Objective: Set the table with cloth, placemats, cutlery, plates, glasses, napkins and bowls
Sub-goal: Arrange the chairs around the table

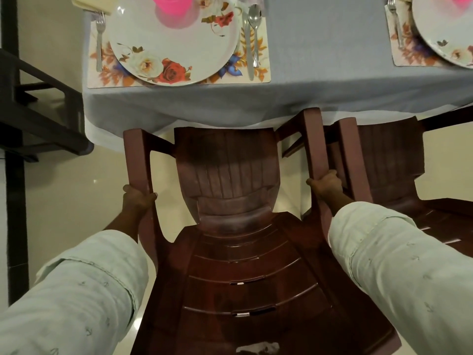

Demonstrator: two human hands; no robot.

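Two hands hold a dark red-brown plastic chair (238, 226) by its armrests, and it is the largest thing in view: its seat faces the table (320, 80), its long axis runs from the near backrest at the bottom up toward the table edge, and its front edge lies just under the overhang of the blue-grey cloth (307, 47). The left hand (138, 198) grips the left armrest with fingers (151, 197) curled round its inner side; the right hand (326, 185) wraps the right armrest the same way. A second chair (389, 160) of the same kind stands just beside it on the right, also facing the table. On the cloth lies a floral placemat (258, 70) carrying a round flowered plate (174, 47), on which a pink bowl (174, 8) sits (cut off by the top of the view). A fork (99, 39) lies left of the plate, pointing away from the person, and a knife (247, 47) and spoon (255, 26) lie right of it, lengthwise the same way. A yellow napkin (92, 5) shows at the fork's far end. Another plate (445, 29) and fork (395, 24) sit at far right.
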